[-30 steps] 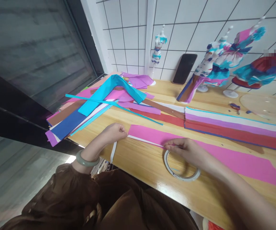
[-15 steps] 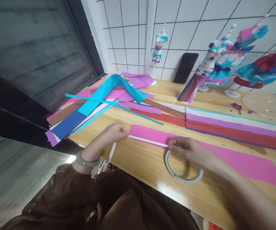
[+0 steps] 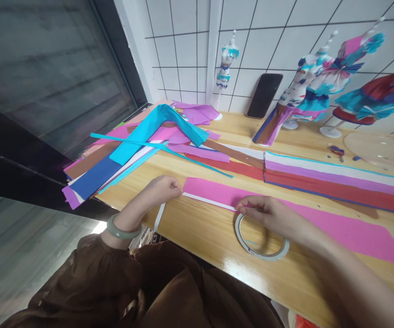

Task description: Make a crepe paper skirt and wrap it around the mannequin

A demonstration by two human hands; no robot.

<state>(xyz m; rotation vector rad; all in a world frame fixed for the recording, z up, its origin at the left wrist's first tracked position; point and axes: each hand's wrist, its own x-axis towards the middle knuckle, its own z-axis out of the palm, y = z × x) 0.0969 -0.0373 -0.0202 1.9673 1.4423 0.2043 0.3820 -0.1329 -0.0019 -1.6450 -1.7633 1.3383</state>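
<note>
A long pink crepe paper strip [image 3: 347,228] lies across the wooden table. White double-sided tape [image 3: 210,200] runs straight along its near edge at the left end. My left hand [image 3: 166,187] is closed in a pinch at the tape's left end, by the paper's corner. My right hand [image 3: 260,209] pinches the tape farther right, over the paper's edge. Below its fingers is the tape roll [image 3: 240,237], partly covered by that hand. A loose white strip [image 3: 160,216] hangs down beneath my left wrist, over the table edge.
Coloured paper strips [image 3: 96,178] are heaped at the left, with a folded turquoise strip [image 3: 133,130] on top. A striped band [image 3: 340,182] lies behind the pink paper. A phone [image 3: 265,95] leans on the tiled wall near small dressed mannequins [image 3: 308,75].
My right fingers have slid very slightly left along the tape. My left hand keeps its pinch at the left end, and the view has shifted a little.
</note>
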